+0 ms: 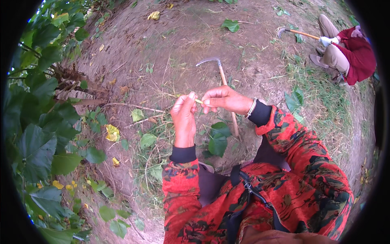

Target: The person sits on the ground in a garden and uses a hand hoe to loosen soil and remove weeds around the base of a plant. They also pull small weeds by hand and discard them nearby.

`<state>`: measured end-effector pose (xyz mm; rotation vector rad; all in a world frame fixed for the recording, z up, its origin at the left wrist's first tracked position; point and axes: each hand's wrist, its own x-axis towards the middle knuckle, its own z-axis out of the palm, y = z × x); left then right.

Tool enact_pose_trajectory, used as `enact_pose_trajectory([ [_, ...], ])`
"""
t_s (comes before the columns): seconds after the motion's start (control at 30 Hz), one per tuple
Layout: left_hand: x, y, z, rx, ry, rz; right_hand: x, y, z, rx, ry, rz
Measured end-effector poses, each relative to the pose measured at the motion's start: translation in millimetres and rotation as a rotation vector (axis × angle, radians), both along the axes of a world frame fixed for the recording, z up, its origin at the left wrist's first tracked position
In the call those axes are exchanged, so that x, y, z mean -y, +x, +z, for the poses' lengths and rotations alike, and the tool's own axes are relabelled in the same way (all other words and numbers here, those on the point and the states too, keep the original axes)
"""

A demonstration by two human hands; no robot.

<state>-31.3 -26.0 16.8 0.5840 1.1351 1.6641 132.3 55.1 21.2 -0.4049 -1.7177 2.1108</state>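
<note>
A small yellow-green strip (199, 101), perhaps a bit of leaf or stem, is pinched between my two hands. My left hand (184, 122) grips one end with thumb and fingertips. At the other end, the thumb and forefinger of my right hand (228, 99) close on it. Beneath my right hand a sickle (223, 74) lies on the soil, its curved blade pointing left. The middle of its wooden handle is hidden by that hand. Green leaves (218, 141) lie just below the handle.
A leafy bush or tree (39, 143) fills the left side, with woody stems (88, 88) near the ground. At upper right a person in dark red (361, 64) sits low, holding another sickle (300, 33) in a gloved hand. Grass (323, 94) and yellow leaves (112, 133) dot the soil.
</note>
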Motion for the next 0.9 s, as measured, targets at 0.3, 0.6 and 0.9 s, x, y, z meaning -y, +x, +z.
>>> enact_pose_trajectory([
  [0.3, 0.1, -1.4, -1.6, -0.039, 0.009, 0.008, 0.2, -1.5, -4.5, 0.004, -0.014, 0.005],
  [0.6, -0.1, -1.7, -2.6, -0.028, -0.025, -0.037, -0.6, -1.7, -3.8, 0.034, 0.045, -0.026],
  [0.9, 0.0, -0.8, -4.9, -0.058, -0.003, -0.049, -0.5, -1.4, -5.3, 0.041, 0.06, -0.01],
])
